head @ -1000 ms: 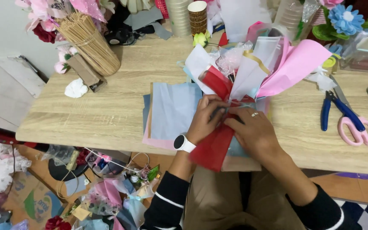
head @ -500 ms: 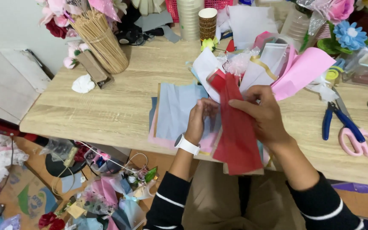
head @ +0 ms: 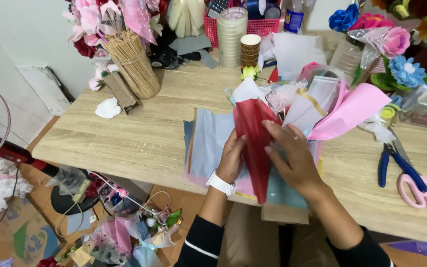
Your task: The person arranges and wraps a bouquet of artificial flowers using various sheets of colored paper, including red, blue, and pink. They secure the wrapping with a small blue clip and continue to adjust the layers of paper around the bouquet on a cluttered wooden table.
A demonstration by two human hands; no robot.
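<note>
Red translucent wrapping sheet (head: 254,143), centre of frame, slightly right of middle. Thin, glossy, crinkled film, deep red, darker where folded over itself. Gathered into a long narrow strip, running from upper centre, where it is widest and folds into a flat top edge, down to a tapered point low in the frame. Stands nearly upright, leaning a little to the left at the top. Lifted off the stack of pale blue and pink paper sheets (head: 211,143) beneath it. Left hand (head: 232,159) grips its left edge at mid-length; right hand (head: 292,160) presses fingers on its right side.
</note>
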